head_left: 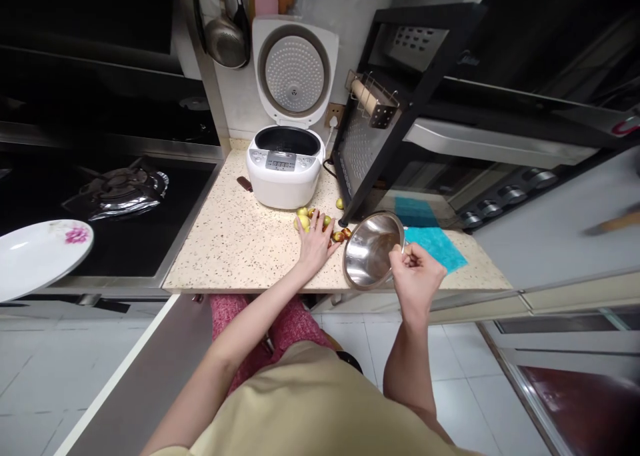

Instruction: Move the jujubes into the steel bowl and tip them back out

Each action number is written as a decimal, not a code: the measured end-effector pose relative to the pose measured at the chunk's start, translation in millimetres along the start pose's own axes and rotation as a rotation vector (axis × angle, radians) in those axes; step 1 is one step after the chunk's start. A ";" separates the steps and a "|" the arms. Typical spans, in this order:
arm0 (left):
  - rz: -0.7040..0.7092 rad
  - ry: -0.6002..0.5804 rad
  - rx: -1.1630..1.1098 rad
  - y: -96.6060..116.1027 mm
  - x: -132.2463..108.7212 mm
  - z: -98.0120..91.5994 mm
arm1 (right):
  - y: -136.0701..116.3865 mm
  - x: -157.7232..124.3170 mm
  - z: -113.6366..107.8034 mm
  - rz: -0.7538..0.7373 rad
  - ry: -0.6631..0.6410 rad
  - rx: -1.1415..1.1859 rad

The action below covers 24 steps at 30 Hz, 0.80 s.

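Observation:
Several small round yellow-green and reddish-brown fruits, which look like fresh jujubes [303, 223], lie in a loose heap on the speckled counter. Over them my left hand [315, 246] is spread, its fingers apart and reaching among the fruits; those under the palm are hidden. My right hand [416, 269] is closed on the rim of a shiny steel bowl [367, 256]. The bowl is tilted on its side near the counter's front edge, its mouth turned to the left and up. One jujube lies apart by the black rack's foot.
A white rice cooker [283, 179] stands behind the fruits, lid [295, 73] raised. A black rack [370, 136] with an oven is on the right, a blue cloth [443, 248] beneath. At left are the gas hob [125, 186], a white plate [35, 259] and an open drawer [155, 369].

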State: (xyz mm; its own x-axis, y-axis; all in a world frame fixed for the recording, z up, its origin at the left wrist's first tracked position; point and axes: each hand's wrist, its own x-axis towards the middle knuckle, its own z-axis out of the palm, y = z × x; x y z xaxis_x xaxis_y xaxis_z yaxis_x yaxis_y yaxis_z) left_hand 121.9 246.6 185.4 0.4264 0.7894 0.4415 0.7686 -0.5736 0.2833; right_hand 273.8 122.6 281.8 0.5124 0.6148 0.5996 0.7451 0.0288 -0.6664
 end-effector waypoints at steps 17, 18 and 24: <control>0.013 0.089 -0.213 -39.7 -73.6 -30.2 | 61.5 -43.5 -15.8 0.665 -0.372 0.682; -0.011 0.086 -0.240 -42.3 -85.0 -35.0 | 60.2 -45.6 -11.4 0.689 -0.414 0.704; -0.099 0.036 -0.532 -51.2 -139.1 -61.9 | 46.3 -58.3 22.7 0.760 -0.641 0.826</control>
State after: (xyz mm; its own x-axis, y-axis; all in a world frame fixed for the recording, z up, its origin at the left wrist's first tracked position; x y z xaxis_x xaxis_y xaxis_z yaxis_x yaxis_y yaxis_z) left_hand -6.3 152.7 162.1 0.3406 0.8426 0.4172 0.4527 -0.5359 0.7127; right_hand 268.8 106.1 205.9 0.2228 0.9513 -0.2131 -0.2420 -0.1578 -0.9574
